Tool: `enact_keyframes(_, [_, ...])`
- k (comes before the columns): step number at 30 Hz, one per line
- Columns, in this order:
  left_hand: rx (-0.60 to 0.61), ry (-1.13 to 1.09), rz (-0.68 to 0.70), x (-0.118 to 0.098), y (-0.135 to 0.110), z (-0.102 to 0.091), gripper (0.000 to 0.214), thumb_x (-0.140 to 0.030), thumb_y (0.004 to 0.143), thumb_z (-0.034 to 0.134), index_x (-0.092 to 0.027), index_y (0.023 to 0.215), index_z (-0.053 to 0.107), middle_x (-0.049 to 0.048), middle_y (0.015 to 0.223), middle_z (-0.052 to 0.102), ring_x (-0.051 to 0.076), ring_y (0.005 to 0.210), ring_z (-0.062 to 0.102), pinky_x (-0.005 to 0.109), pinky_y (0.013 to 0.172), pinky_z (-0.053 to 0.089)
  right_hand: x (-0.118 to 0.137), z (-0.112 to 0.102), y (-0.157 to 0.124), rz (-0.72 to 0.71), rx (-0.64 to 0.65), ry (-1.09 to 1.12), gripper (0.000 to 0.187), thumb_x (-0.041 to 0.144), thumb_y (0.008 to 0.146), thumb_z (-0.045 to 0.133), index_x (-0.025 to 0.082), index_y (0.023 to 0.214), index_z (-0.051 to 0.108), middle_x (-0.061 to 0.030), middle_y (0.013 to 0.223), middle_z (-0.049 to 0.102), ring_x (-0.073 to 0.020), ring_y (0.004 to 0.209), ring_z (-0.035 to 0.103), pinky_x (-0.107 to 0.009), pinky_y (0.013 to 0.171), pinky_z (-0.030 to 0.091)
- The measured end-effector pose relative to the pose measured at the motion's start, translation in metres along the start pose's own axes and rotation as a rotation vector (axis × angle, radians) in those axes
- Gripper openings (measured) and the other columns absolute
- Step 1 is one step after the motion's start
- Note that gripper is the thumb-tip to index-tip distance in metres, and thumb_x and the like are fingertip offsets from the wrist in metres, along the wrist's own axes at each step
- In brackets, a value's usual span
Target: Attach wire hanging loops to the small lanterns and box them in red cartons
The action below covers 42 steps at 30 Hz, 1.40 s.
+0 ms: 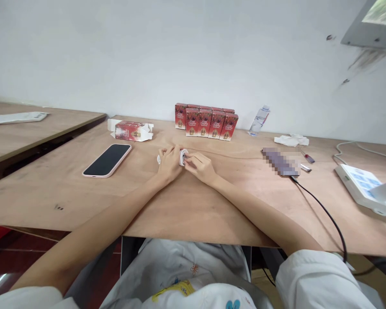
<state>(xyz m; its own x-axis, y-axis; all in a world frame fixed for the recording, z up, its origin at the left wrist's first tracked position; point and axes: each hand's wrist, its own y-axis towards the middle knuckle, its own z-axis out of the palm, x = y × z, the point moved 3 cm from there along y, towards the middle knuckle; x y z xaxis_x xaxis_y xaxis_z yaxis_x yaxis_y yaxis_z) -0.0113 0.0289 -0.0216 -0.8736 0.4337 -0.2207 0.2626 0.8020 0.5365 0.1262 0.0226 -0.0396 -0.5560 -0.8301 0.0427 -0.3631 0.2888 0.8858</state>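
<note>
My left hand (170, 164) is wrapped round a small white object with a round end (182, 157), lying sideways over the middle of the table. Its white far end pokes out left of my fingers, and the part between is hidden by the hand. My right hand (199, 166) has its fingers pinched together at the round end, which shows a dark centre. Whether a smaller piece is between those fingertips, I cannot make out. Beyond my hands stand several red printed boxes (205, 122) in rows. An opened red box (131, 130) with white flaps lies to the left.
A pink-edged phone (108, 160) lies left of my hands. On the right are a blurred-out phone (279, 162) with a black cable (324, 208), a screwdriver (309, 158), a crumpled tissue (291, 140) and a white power strip (368, 189). A clear bottle (259, 120) leans against the wall.
</note>
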Motion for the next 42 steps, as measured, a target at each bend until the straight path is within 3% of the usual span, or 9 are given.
enact_keyframes(5, [0.003, 0.017, 0.003, -0.001, 0.000, 0.000, 0.029, -0.017, 0.081, 0.052, -0.016, 0.110, 0.054, 0.0146, 0.112, 0.066, 0.032, 0.108, 0.059, 0.044, 0.092, 0.032, 0.001, 0.000, 0.000, -0.080, -0.067, -0.045, 0.014, 0.016, 0.088, 0.056, 0.021, 0.078, 0.063, -0.0076, 0.092, 0.074, -0.0184, 0.084, 0.070, -0.033, 0.076, 0.059])
enact_keyframes(15, [0.038, 0.008, -0.005, -0.002, 0.001, -0.002, 0.029, -0.020, 0.083, 0.053, -0.015, 0.111, 0.052, 0.0164, 0.117, 0.065, 0.033, 0.111, 0.058, 0.044, 0.090, 0.032, 0.000, -0.001, 0.001, -0.042, -0.114, 0.035, 0.011, 0.014, 0.086, 0.055, 0.021, 0.078, 0.060, -0.0067, 0.087, 0.074, -0.0177, 0.083, 0.071, -0.032, 0.075, 0.058])
enact_keyframes(24, [-0.005, 0.004, -0.051, 0.010, 0.007, -0.004, 0.031, -0.022, 0.081, 0.055, -0.016, 0.112, 0.050, 0.0157, 0.116, 0.064, 0.032, 0.110, 0.058, 0.044, 0.091, 0.032, -0.013, -0.003, 0.000, 0.182, -0.051, 0.094, 0.013, 0.020, 0.089, 0.053, 0.021, 0.077, 0.058, -0.0048, 0.082, 0.070, -0.0164, 0.079, 0.067, -0.030, 0.076, 0.054])
enact_keyframes(26, [-0.028, -0.003, -0.071, 0.015, 0.008, -0.006, 0.032, -0.019, 0.080, 0.054, -0.016, 0.112, 0.049, 0.0151, 0.115, 0.065, 0.032, 0.111, 0.058, 0.045, 0.092, 0.032, -0.023, -0.002, 0.001, 0.278, 0.008, 0.015, 0.012, 0.018, 0.088, 0.054, 0.021, 0.077, 0.058, -0.0047, 0.080, 0.068, -0.0168, 0.078, 0.065, -0.030, 0.075, 0.053])
enact_keyframes(29, [-0.039, -0.007, -0.075, 0.017, 0.009, -0.007, 0.035, -0.015, 0.078, 0.055, -0.016, 0.112, 0.048, 0.0152, 0.114, 0.065, 0.032, 0.110, 0.058, 0.045, 0.092, 0.033, -0.038, 0.006, 0.002, 0.398, 0.228, -0.165, 0.009, 0.016, 0.085, 0.057, 0.019, 0.078, 0.061, -0.0070, 0.084, 0.068, -0.0196, 0.082, 0.063, -0.032, 0.076, 0.050])
enact_keyframes(31, [-0.035, -0.005, -0.058, 0.017, 0.008, -0.006, 0.036, -0.013, 0.077, 0.055, -0.016, 0.112, 0.048, 0.0149, 0.116, 0.065, 0.031, 0.112, 0.058, 0.045, 0.092, 0.032, -0.044, 0.011, 0.004, 0.421, 0.341, -0.238, 0.009, 0.014, 0.084, 0.058, 0.017, 0.078, 0.063, -0.0090, 0.086, 0.068, -0.0216, 0.085, 0.062, -0.033, 0.076, 0.048])
enact_keyframes(34, [-0.022, 0.011, -0.038, 0.018, 0.007, -0.003, 0.037, -0.011, 0.076, 0.053, -0.016, 0.113, 0.047, 0.0140, 0.119, 0.064, 0.031, 0.113, 0.057, 0.045, 0.092, 0.032, -0.045, 0.016, 0.006, 0.414, 0.386, -0.249, 0.012, 0.013, 0.084, 0.058, 0.017, 0.074, 0.064, -0.0105, 0.085, 0.068, -0.0226, 0.085, 0.060, -0.033, 0.074, 0.046])
enact_keyframes(37, [-0.013, 0.034, -0.037, 0.018, 0.007, -0.001, 0.036, -0.012, 0.078, 0.052, -0.017, 0.113, 0.048, 0.0142, 0.119, 0.063, 0.030, 0.112, 0.058, 0.044, 0.093, 0.031, -0.039, 0.013, 0.007, 0.379, 0.343, -0.250, 0.012, 0.017, 0.088, 0.057, 0.017, 0.079, 0.065, -0.0104, 0.087, 0.069, -0.0225, 0.087, 0.059, -0.033, 0.077, 0.044])
enact_keyframes(42, [0.018, 0.034, -0.022, 0.012, 0.007, -0.002, 0.030, -0.018, 0.083, 0.054, -0.016, 0.112, 0.050, 0.0153, 0.117, 0.064, 0.029, 0.108, 0.059, 0.043, 0.093, 0.031, -0.020, 0.003, 0.007, 0.182, 0.127, -0.184, 0.023, 0.027, 0.096, 0.049, 0.018, 0.084, 0.066, -0.0075, 0.085, 0.071, -0.0207, 0.083, 0.060, -0.034, 0.077, 0.041])
